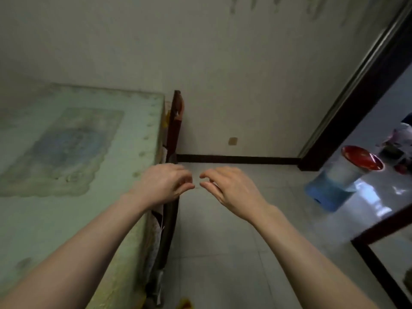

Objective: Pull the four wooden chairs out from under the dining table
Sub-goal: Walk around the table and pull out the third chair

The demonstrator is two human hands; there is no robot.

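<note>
tabletop (pixel 73 152): showing pale green cloth, blue-grey floral centre | chair (pixel 175 130): showing dark reddish-brown wood | floor (pixel 223 241): showing pale grey tiles | bucket (pixel 341 181): showing translucent blue, red lid | skirting (pixel 236 159): showing near-black

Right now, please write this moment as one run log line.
left hand: open, above dark wooden chair back | right hand: open, over floor | chair: pushed against green-covered dining table
</note>
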